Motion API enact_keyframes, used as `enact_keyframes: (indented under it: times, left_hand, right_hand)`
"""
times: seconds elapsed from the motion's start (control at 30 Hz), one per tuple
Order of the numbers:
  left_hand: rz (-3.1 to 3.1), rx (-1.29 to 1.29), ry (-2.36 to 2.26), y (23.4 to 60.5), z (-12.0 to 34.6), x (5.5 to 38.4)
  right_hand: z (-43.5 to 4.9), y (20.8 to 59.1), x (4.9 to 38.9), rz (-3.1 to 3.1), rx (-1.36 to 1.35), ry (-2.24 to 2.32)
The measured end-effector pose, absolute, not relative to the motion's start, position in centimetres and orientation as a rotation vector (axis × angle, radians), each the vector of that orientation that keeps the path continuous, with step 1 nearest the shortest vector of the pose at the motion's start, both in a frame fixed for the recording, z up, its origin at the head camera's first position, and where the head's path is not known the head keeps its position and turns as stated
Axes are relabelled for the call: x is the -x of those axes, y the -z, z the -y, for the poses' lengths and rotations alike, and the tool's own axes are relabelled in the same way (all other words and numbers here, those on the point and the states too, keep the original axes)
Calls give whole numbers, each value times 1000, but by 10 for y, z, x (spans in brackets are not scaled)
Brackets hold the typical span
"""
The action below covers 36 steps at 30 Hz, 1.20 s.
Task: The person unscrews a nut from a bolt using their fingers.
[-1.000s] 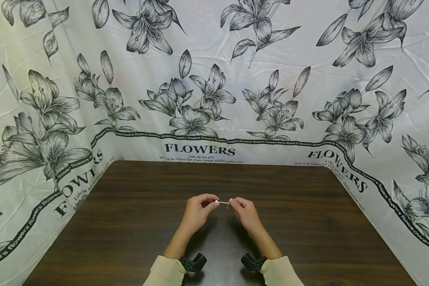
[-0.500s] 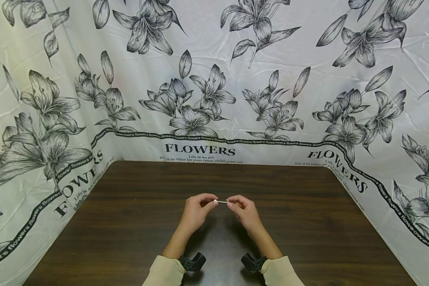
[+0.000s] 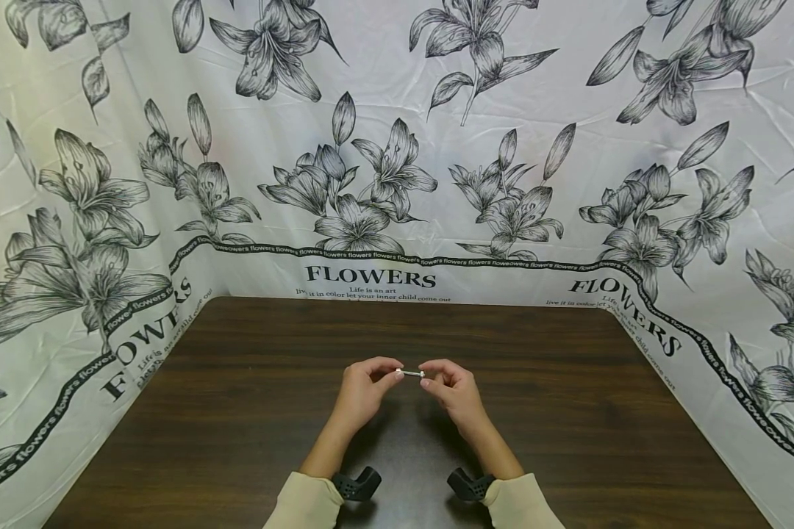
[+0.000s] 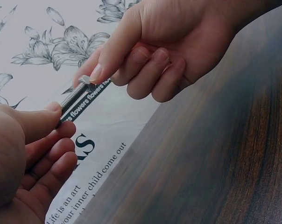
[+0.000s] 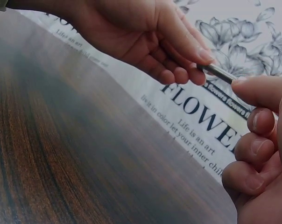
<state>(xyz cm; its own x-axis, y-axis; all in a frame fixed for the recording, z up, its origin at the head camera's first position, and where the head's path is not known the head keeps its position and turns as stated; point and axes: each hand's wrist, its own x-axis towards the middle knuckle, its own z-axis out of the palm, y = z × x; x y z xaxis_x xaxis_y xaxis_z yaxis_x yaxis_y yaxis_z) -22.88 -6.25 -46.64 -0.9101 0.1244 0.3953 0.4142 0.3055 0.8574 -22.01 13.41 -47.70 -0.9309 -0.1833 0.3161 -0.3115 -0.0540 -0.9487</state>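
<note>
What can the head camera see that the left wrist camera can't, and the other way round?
Only the head view shows the cream sleeves and black wrist cameras. Only the left wrist view shows ridges on the metal bolt. Both show the left hand and right hand pinching that bolt, the dark wood-grain table and the flower-printed cloth.

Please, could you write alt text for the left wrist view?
A threaded metal bolt is held at both ends: the left hand pinches one, the right hand the other. A white flower-printed cloth and a dark table show behind.
</note>
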Motion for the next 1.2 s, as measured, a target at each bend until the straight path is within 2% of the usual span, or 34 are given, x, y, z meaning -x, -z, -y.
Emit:
enact_keyframes:
  times: [0.17,0.33,0.8,1.2]
  left_hand:
    - [2318,489,1663,466,62,229]
    - [2320,485,1666,465,62,228]
    - [2337,502,1643,466,60,227]
    - [2333,522,1641,467,60,229]
  right_hand:
    - [-133,457,209,2093,-559,-2159]
    - [-133,456,207,2056,-511,-2212]
    - [-133,486,225,2269,-230,-2138]
    - [-134,485,225,2258,-286,-2214]
